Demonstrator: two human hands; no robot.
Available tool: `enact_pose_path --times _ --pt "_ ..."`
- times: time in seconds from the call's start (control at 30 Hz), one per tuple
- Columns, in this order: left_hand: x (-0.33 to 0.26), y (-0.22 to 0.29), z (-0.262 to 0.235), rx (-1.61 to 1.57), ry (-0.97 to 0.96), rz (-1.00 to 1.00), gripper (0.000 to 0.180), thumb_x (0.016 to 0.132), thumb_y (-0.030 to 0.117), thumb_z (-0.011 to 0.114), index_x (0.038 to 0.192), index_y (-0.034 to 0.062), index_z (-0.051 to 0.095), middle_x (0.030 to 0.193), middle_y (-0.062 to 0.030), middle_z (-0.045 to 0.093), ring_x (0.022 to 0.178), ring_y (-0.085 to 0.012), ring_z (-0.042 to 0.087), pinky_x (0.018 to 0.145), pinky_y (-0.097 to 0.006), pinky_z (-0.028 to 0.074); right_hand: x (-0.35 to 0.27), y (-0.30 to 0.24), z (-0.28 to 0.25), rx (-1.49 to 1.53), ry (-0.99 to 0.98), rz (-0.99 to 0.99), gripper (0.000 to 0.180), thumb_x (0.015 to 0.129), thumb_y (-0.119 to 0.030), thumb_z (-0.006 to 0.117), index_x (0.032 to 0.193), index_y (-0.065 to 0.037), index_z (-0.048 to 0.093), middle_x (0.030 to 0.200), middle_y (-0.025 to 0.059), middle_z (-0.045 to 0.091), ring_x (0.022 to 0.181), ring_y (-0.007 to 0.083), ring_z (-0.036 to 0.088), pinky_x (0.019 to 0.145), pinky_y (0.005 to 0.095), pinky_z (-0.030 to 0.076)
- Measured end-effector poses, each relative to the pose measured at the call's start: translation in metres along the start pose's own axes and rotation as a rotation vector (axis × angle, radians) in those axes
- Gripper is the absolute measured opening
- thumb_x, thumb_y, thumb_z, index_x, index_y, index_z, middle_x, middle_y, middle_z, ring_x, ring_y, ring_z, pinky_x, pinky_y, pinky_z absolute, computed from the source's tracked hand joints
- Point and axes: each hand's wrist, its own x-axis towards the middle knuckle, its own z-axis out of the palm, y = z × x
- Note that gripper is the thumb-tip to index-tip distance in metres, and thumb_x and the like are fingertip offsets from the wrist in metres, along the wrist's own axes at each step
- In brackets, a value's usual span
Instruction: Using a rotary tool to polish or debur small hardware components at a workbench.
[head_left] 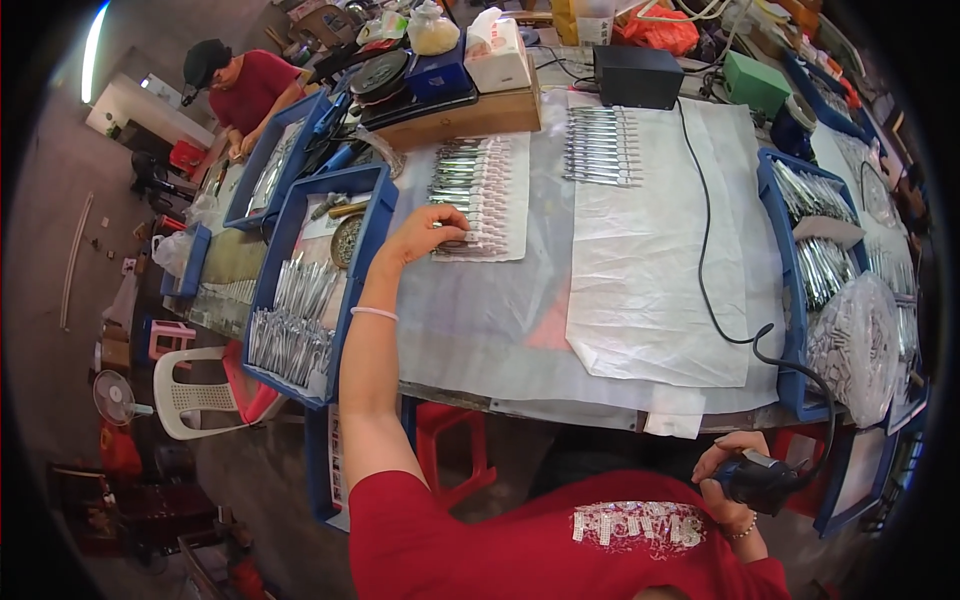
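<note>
My left hand (425,231) reaches out over the table and rests its fingers on a row of small metal pieces (475,190) laid out on a white sheet (512,205). My right hand (735,482) stays low by my lap at the table's near edge, closed around a dark corded hand tool (762,478). Its black cable (706,270) runs up across the table to a black box (637,76). A second row of metal pieces (600,146) lies on a larger white sheet (650,270) further right.
A blue tray (375,225) of metal parts stands left of my arm, another blue tray (785,280) and a bag of parts (858,345) at the right. A cardboard box (470,115) and tissue box (497,58) sit at the back. Another person (245,90) works far left.
</note>
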Motion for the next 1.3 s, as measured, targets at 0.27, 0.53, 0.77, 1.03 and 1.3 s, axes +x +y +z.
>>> enact_pose_path --times 0.27,0.53,0.77,1.03,1.3 --pt "-0.001 0.003 0.003 0.183 0.118 0.218 0.014 0.079 0.005 0.064 0.092 0.0037 0.068 0.09 -0.005 0.061 0.093 -0.0161 0.056 0.08 -0.027 0.043 0.006 0.001 -0.003 -0.026 -0.011 -0.013 0.045 0.065 -0.012 0.071 0.104 -0.006 0.048 0.063 0.0057 0.062 0.057 0.0141 0.06 0.058 0.0266 0.048" --pt "0.069 0.092 0.079 0.256 0.149 0.466 0.013 0.082 0.008 0.06 0.092 0.0016 0.065 0.086 -0.0113 0.063 0.084 -0.0272 0.06 0.076 -0.034 0.047 0.02 0.002 -0.008 -0.037 -0.065 -0.091 0.044 0.064 -0.007 0.074 0.103 -0.006 0.053 0.062 0.0035 0.064 0.054 0.0128 0.061 0.054 0.0248 0.047" --pt "0.161 0.083 0.153 0.731 0.256 0.451 0.012 0.079 0.014 0.062 0.09 0.0086 0.063 0.093 -0.0077 0.063 0.094 -0.0293 0.059 0.08 -0.042 0.045 0.014 -0.007 -0.02 -0.065 -0.094 -0.173 0.045 0.064 -0.006 0.075 0.103 -0.007 0.053 0.061 0.0029 0.063 0.051 0.0121 0.06 0.049 0.0235 0.045" --pt "0.182 0.073 0.162 0.701 0.216 0.384 0.013 0.077 0.019 0.066 0.088 0.0121 0.063 0.095 -0.0054 0.063 0.097 -0.0263 0.058 0.078 -0.044 0.043 0.007 0.0 -0.042 -0.052 -0.09 -0.137 0.047 0.065 -0.004 0.075 0.106 -0.007 0.052 0.059 0.0042 0.062 0.05 0.0097 0.058 0.047 0.0229 0.044" --pt "0.179 0.091 0.157 0.662 -0.043 0.15 0.016 0.073 0.02 0.07 0.08 0.0093 0.06 0.083 -0.0097 0.063 0.083 -0.0279 0.061 0.071 -0.039 0.046 0.009 -0.006 -0.045 -0.04 -0.128 -0.168 0.045 0.066 -0.003 0.074 0.106 -0.006 0.053 0.058 0.0038 0.06 0.049 0.0093 0.057 0.047 0.0224 0.043"
